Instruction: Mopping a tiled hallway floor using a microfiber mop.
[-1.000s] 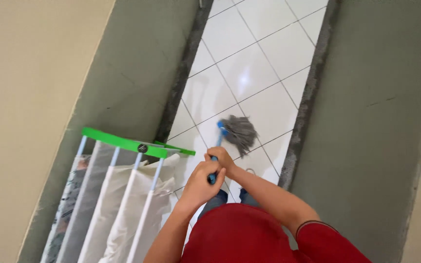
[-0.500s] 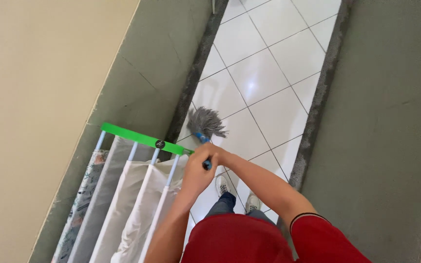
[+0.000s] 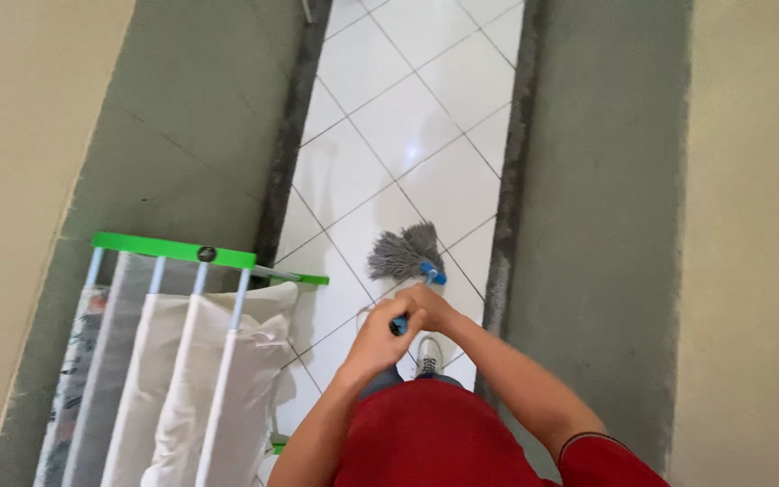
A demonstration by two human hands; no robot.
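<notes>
The mop (image 3: 407, 255), grey stringy head on a blue socket and handle, rests its strands spread on the white tiles near the right wall's base, handle rising toward the camera.

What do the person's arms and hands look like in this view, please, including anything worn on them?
Both forearms are bare, and so are the left hand and right hand: no gloves, watch or rings show. The right arm's short red sleeve ends above the elbow with a thin dark trim along its edge. The left arm's sleeve is out of view.
</notes>
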